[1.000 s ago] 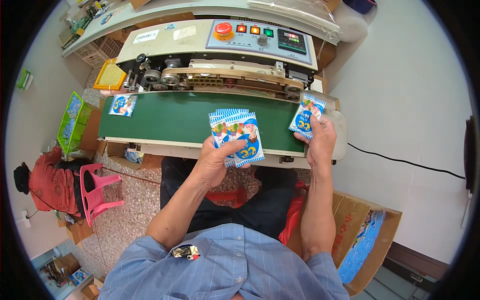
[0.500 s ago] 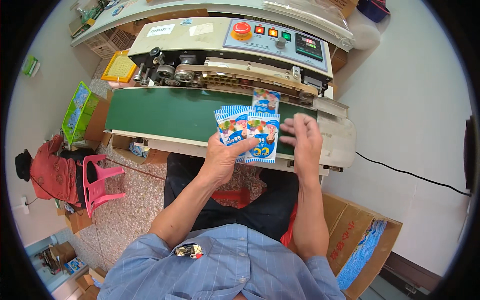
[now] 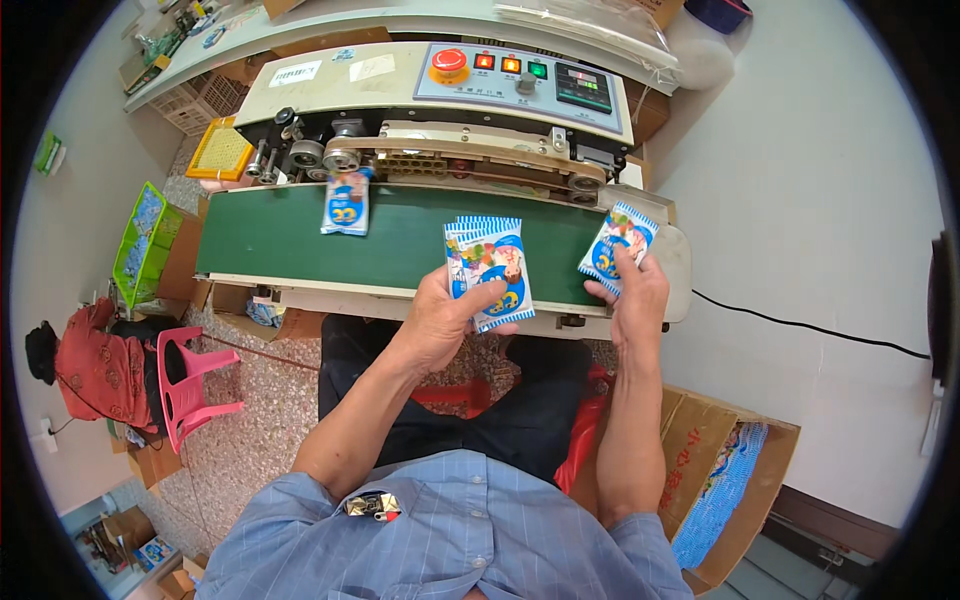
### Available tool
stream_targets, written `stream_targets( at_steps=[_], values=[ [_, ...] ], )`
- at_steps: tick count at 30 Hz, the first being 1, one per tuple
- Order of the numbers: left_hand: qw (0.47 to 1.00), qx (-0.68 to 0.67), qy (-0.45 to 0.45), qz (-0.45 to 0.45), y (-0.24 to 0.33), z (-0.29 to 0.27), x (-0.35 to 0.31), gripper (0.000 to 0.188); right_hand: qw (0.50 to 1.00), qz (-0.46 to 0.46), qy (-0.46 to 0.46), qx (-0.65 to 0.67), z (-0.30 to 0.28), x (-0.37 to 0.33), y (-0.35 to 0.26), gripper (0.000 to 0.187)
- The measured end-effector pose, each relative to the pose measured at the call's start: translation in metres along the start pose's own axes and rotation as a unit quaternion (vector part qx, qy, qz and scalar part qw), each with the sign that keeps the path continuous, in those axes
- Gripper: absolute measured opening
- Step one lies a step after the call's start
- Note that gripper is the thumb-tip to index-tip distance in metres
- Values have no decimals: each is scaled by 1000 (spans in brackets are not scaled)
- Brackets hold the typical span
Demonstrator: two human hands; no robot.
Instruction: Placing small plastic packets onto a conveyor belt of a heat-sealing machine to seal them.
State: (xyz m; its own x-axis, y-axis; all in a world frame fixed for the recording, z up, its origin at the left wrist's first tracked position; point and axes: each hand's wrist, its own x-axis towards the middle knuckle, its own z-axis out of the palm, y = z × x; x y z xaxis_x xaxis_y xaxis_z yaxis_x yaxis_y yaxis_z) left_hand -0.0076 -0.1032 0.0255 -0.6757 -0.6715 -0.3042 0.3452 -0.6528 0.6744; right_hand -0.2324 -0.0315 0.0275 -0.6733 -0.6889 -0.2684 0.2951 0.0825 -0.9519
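A small stack of blue-and-white printed packets (image 3: 490, 262) is gripped in my left hand (image 3: 438, 318), the thumb lying across the front one. My right hand (image 3: 638, 302) pinches a single packet (image 3: 618, 238) of the same kind, tilted, over the right end of the green conveyor belt (image 3: 270, 235). Another packet (image 3: 346, 205) hangs toward me over the belt at the left, its top edge at the rollers of the band sealing machine (image 3: 400, 90).
The machine's control panel (image 3: 520, 85) has a red stop button and lit switches. At lower right stands an open cardboard box (image 3: 690, 450) of packets. A green basket (image 3: 150, 245) and a pink chair (image 3: 195, 385) are on the left. A black cable (image 3: 800, 335) runs right.
My right hand, empty before, now holds one packet and has moved slightly right. The packet formerly under the sealer's right side is gone from there; one now shows at the left rollers.
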Motion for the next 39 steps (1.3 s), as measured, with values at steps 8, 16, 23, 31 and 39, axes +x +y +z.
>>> stream_targets(
  at_steps=[8,16,23,31,39],
  values=[
    [991,80,103,19,6,1,4,39,996,42,-74,-40,28,40,8,25],
    [989,102,103,28,5,12,5,42,987,36,-151,46,55,-30,7,32],
    [999,35,11,8,-6,11,5,31,989,41,-123,68,15,-28,5,30],
    [995,85,41,24,-2,2,2,31,992,80,-95,29,-1,39,-8,35],
    [999,27,35,17,1,-3,4,29,975,131,-179,8,46,47,10,36]
  ],
)
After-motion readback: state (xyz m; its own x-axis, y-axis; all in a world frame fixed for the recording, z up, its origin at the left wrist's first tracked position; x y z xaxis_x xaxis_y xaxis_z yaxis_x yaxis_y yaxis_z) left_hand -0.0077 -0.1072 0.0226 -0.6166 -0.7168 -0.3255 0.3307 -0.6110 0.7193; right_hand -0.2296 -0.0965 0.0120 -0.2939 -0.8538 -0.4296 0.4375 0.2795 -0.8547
